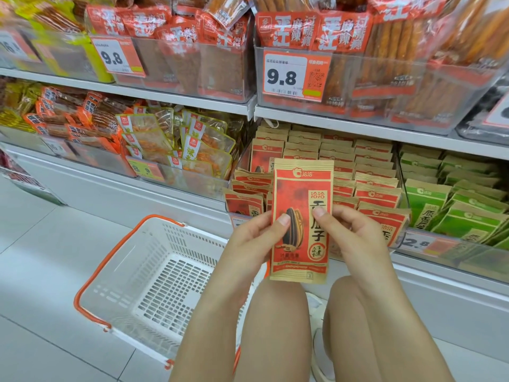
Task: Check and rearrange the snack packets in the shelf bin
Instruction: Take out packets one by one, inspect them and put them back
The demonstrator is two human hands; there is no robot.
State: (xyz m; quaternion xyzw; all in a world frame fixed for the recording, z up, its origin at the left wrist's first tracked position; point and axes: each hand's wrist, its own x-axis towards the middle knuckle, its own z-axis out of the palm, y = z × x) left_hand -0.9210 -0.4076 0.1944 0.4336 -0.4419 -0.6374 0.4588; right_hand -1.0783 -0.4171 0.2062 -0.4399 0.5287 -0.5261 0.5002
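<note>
I hold one red and tan sunflower seed packet [300, 205] upright in front of the lower shelf. My left hand [256, 238] pinches its left edge, thumb on the front. My right hand [349, 232] pinches its right edge, thumb also on the front. Behind the packet stands a clear shelf bin [402, 188] filled with rows of several matching red packets [369, 177]. The bin's front wall is mostly hidden by my hands and the held packet.
A white shopping basket [154, 274] with orange handles sits on the tiled floor at the left, nothing in it. Green packets [454, 205] fill the bin to the right. Clear bins of spicy snacks [176, 150] line the shelves left and above. My knees are below.
</note>
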